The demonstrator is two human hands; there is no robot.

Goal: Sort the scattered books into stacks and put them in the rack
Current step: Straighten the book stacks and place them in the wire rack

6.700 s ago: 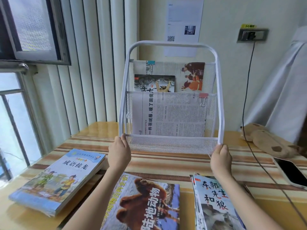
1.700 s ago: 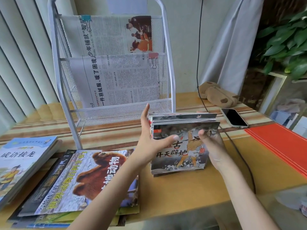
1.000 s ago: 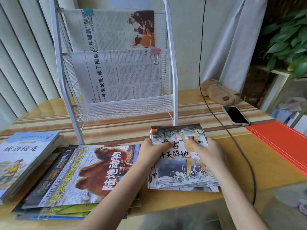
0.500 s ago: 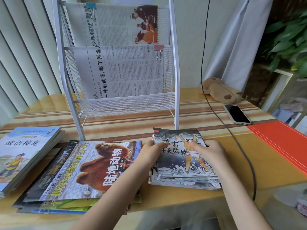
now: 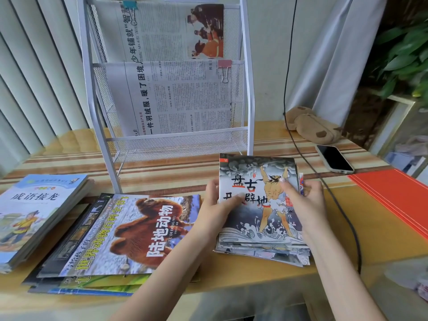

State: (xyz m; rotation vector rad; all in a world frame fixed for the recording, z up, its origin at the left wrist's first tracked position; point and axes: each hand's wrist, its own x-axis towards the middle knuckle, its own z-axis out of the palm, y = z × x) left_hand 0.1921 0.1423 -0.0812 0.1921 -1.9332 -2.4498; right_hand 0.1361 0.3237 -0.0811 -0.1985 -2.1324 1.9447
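Between both hands (image 5: 261, 202), each clamped on one side, the book stack (image 5: 261, 242).

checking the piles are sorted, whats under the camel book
Under the camel book lie more flat books: dark covers stick out at its left edge, green and blue edges at the front. Their titles and count are covered.

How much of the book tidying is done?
Sorting looks mostly done: three piles lie on the table, the blue book stack, the camel book stack and the small comic stack. Both hands, left hand and right hand, hold the comics. The rack holds only newspapers.
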